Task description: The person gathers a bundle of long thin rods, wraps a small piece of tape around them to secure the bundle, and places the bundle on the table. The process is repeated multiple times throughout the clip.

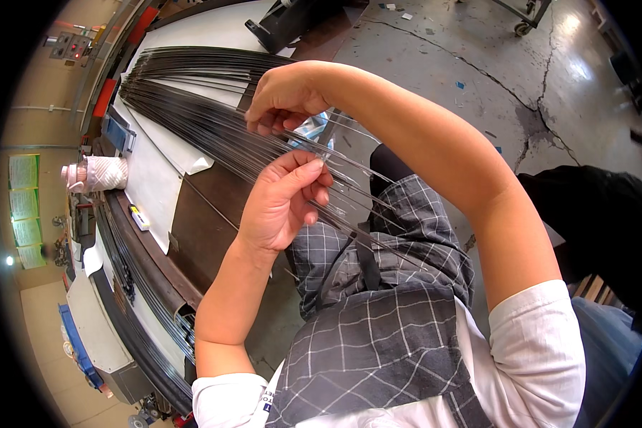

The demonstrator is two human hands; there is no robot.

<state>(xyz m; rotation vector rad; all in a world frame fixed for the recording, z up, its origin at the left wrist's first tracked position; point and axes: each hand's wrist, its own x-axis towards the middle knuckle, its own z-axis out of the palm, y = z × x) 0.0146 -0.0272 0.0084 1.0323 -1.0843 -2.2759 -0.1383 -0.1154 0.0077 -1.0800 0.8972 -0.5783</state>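
A spread of long, thin dark strips (pixel 192 118) lies across the bench, and its near ends reach out over my lap. My left hand (pixel 282 196) is closed in a pinch at the near part of the strips, thumb pressed against the index finger. Something small and clear seems to show at its fingertips, too fine to name. Just beyond, my right hand (pixel 285 100) arches over the strips with its fingers curled down and bunched; what they grip is hidden. A crumpled blue-and-white thing (pixel 311 130) sits behind the strips between both hands.
White sheets (pixel 150 189) cover part of the brown bench top (pixel 203 221). A yellow-and-white small tool (pixel 139 217) and a wrapped pink-topped bottle (pixel 96 173) stand at the left. A black device (pixel 274 28) is at the far end. A wheeled stand (pixel 524 25) is on the cracked floor.
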